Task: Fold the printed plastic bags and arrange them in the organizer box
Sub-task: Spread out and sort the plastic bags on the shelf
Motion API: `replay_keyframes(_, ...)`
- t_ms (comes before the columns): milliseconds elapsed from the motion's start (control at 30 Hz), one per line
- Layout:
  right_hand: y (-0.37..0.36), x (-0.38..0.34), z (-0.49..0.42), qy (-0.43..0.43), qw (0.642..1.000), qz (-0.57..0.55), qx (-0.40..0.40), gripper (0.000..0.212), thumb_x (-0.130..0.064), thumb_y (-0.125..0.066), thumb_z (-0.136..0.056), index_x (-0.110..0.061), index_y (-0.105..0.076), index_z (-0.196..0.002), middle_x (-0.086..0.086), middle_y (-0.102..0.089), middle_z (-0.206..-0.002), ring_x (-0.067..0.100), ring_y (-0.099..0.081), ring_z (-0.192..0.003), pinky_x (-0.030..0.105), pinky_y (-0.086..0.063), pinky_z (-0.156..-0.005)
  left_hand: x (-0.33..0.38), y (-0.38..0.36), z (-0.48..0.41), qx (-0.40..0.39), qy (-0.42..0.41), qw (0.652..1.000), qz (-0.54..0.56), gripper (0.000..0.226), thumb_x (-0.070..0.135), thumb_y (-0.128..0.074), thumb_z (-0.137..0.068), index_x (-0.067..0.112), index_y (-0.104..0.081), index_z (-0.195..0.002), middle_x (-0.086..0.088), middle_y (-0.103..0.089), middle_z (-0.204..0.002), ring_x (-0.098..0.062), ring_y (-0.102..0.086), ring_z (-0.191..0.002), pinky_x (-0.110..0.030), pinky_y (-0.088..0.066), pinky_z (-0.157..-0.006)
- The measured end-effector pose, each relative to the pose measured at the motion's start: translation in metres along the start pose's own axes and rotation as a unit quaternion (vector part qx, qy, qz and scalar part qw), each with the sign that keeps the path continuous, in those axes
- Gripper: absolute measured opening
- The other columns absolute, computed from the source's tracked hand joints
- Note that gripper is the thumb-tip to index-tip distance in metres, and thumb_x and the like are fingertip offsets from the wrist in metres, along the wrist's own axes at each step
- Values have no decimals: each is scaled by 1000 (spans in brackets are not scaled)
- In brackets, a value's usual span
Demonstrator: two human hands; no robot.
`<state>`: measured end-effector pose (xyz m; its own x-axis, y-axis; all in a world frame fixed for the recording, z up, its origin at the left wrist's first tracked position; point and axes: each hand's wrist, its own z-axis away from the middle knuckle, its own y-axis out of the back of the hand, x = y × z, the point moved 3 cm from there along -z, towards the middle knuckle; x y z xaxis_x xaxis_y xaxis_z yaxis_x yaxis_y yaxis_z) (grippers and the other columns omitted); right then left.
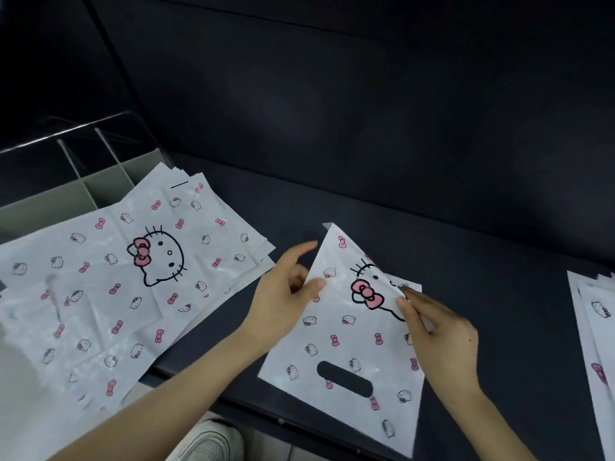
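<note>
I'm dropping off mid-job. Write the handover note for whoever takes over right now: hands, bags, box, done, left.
Left hand pinches the left edge of the middle bag.
Right hand pinches its folded-over upper right part.
Bag lies on the dark table, fold unfinished.
Unfolded pile sits left, overlapping the organizer box; more bags at the right edge.
Done: no folded bag visible in the box.
Left: finish this fold, box it, then fold the rest.
</note>
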<state>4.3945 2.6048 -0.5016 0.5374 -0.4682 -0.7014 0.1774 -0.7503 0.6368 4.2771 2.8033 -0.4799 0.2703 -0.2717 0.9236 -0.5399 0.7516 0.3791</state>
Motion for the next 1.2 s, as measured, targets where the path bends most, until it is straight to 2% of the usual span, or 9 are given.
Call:
replay_keyframes(267,-102,-108,-9,91,996,-12,-16,35,-36,-47,-91,-19,-76,-98,-11,-73,-81,2,-64,-70,5,-38,-68,14,146,-17,93,-61,967,-231,38,12,-59,-93,34,-58,-124,7,-56,-82,2,-60,-64,-11,-39,-56)
replay_keyframes(333,-139,-135,-11,120,992,2,-27,36,-36,-45,-91,-18,-76,-97,-8,-75,-90,6,-68,-81,8,-42,-75,4,181,-26,110,-76,928,-348,38,10,-60,-92,28,-60,-126,0,-64,-90,-2,-62,-65,-21,-40,-62)
replay_keyframes(433,-191,-156,-3,153,978,68,-121,45,-41,-35,-92,-21,-72,-111,-2,-70,-114,18,-67,-105,32,-48,-94,-18,219,-39,145,-111,858,-481,39,0,-70,-81,14,-68,-118,-14,-72,-87,-37,-66,-75,-40,-51,-63)
replay_keyframes(533,-224,-153,4,161,946,153,-236,64,-49,-16,-90,-24,-59,-129,4,-53,-139,31,-46,-132,51,-27,-111,-47,224,-46,163,-109,798,-570,37,0,-73,-74,8,-71,-110,-20,-68,-103,-45,-60,-90,-53,-47,-79)
replay_keyframes(567,-226,-151,4,166,940,184,-234,61,-47,-19,-90,-24,-63,-125,4,-57,-135,31,-49,-129,52,-30,-108,-53,217,-42,171,-124,785,-583,32,5,-70,-77,8,-71,-108,-22,-65,-109,-46,-59,-95,-54,-42,-84)
replay_keyframes(667,-226,-148,4,163,933,224,-231,50,-43,-31,-88,-26,-71,-112,2,-66,-122,28,-60,-117,52,-46,-96,-75,176,-24,103,-158,800,-569,37,29,-46,-88,13,-70,-110,-19,-61,-122,-45,-57,-110,-57,-38,-97)
replay_keyframes(833,-208,-135,4,162,944,216,-191,47,-37,-34,-90,-19,-71,-111,7,-66,-122,26,-61,-115,52,-48,-95,-129,146,2,-31,-66,832,-551,56,49,-14,-102,24,-48,-139,-9,-46,-145,-37,-39,-135,-58,-30,-108)
replay_keyframes(1100,-122,-75,9,163,958,200,-121,44,-35,-40,-92,-11,-70,-113,9,-66,-122,26,-63,-112,44,-33,-103,-95,125,-4,20,-95,859,-503,52,40,-28,-98,13,-58,-131,-15,-51,-139,-42,-41,-132,-53,-30,-110)
replay_keyframes(1200,-74,-43,15,111,968,212,-73,43,-35,-41,-92,-10,-71,-110,8,-68,-118,24,-65,-109,45,-41,-102,-77,86,-1,-12,-154,852,-500,53,44,-25,-100,16,-59,-130,-14,-53,-138,-38,-44,-131,-49,-28,-111)
